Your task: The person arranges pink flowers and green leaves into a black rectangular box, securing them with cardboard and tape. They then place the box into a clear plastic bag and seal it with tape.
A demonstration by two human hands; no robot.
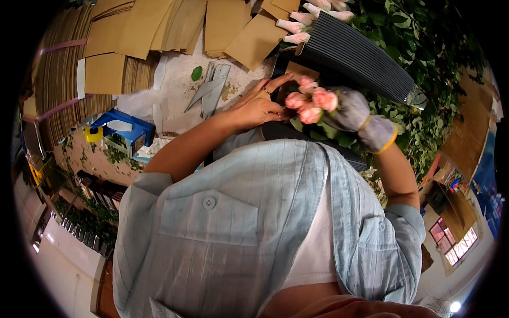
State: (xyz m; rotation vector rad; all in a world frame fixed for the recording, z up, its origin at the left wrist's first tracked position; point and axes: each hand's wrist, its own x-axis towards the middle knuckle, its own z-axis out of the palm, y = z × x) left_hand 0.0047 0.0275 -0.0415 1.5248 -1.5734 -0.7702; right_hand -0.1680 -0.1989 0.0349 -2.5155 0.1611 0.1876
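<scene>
My left hand rests its spread fingers on a brown cardboard piece lying on a dark surface, index finger stretched along it. My right hand, in a grey glove with yellow cuff, is closed round several pink roses with green leaves; the heads lie beside my left fingers, partly over the cardboard. The grip on the stems is hidden behind blooms and glove. Above them is a black ridged holder with pink flowers in white netting at its end.
Cardboard stacks fill the upper left. Metal cutting tools and a loose leaf lie on the pale table. A blue tape dispenser with a yellow roll stands at left. Dense foliage lies at right.
</scene>
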